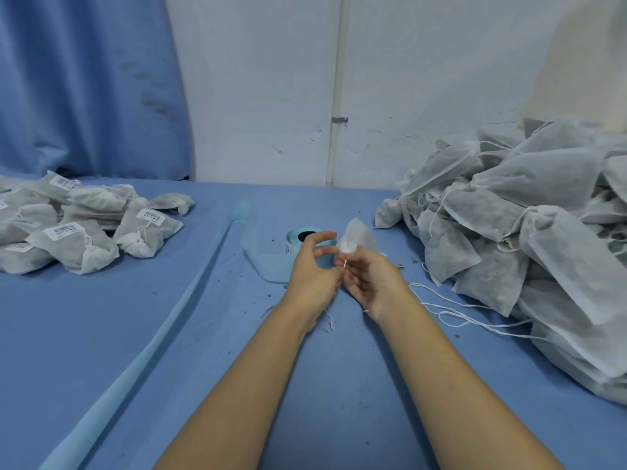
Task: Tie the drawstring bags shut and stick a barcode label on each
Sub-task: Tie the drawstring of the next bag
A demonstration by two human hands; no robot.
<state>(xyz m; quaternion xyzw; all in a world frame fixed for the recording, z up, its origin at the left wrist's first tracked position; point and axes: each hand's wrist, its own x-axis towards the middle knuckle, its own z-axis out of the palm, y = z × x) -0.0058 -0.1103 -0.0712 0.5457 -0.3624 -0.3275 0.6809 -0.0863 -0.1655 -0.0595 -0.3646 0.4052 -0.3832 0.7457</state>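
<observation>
The two hands meet in the middle of the blue table [135, 317]. The right hand [369, 279] curls its fingers around a small white cloth drawstring bag [356, 234]. The bag sticks up at 12 o'clock from that hand and looks blurry. The left hand [312, 269] is just beside it at 9 o'clock, with bent fingers. I cannot tell if it pinches the string. A light blue roll of label tape [294, 236] stands at 12 o'clock from the left hand. Far out at 9 o'clock lies a pile of tied white bags with barcode labels [84, 232]. At 3 o'clock sits a big heap of white bags with loose strings [526, 232].
</observation>
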